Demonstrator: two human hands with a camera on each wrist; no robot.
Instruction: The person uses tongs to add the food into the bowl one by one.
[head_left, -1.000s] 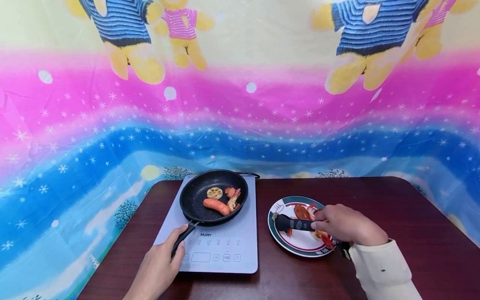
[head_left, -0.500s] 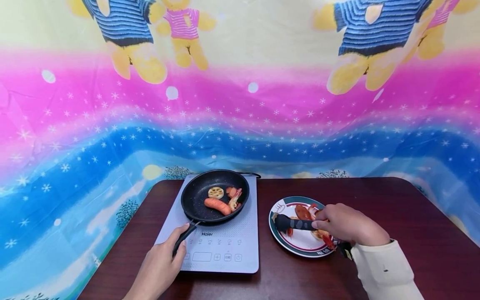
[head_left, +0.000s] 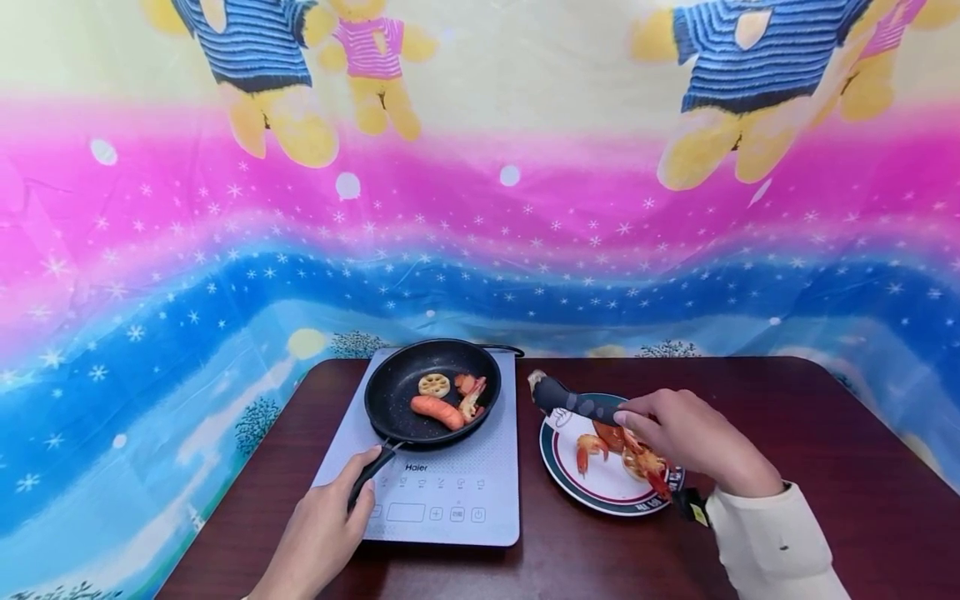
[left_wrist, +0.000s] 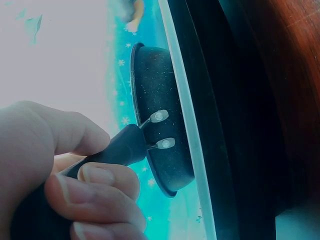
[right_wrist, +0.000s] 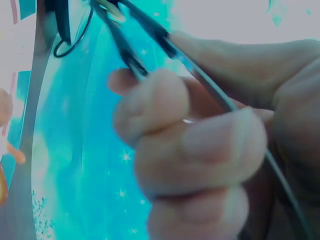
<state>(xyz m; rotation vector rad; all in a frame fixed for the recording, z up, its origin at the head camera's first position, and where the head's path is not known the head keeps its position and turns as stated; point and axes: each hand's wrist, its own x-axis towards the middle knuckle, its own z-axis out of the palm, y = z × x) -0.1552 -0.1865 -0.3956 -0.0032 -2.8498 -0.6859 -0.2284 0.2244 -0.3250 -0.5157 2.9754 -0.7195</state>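
My left hand [head_left: 318, 521] grips the black handle of a frying pan [head_left: 390, 383], fingers curled round it in the left wrist view. A sausage [head_left: 437, 412], a lotus root slice [head_left: 434, 385] and reddish shrimp-like pieces [head_left: 472, 396] lie in the pan. My right hand [head_left: 686, 433] holds black-tipped tongs [head_left: 573, 400] above the far left rim of a plate [head_left: 558, 475]. Between the tong tips is a small pale piece [right_wrist: 113, 11], mostly hidden. On the plate lie shrimp [head_left: 590, 451], a sausage [head_left: 609, 435] partly covered by the tongs, and other food.
The pan sits on a white induction cooker [head_left: 495, 492], whose black cord [head_left: 510, 348] runs behind it. The plate stands right of the cooker on a dark wooden table [head_left: 840, 467]. A printed cloth [head_left: 510, 225] hangs behind the table.
The tongs have risen from the plate and shifted slightly left, with the pale piece at their tips. A shrimp they covered now shows. The left hand keeps its grip on the pan.
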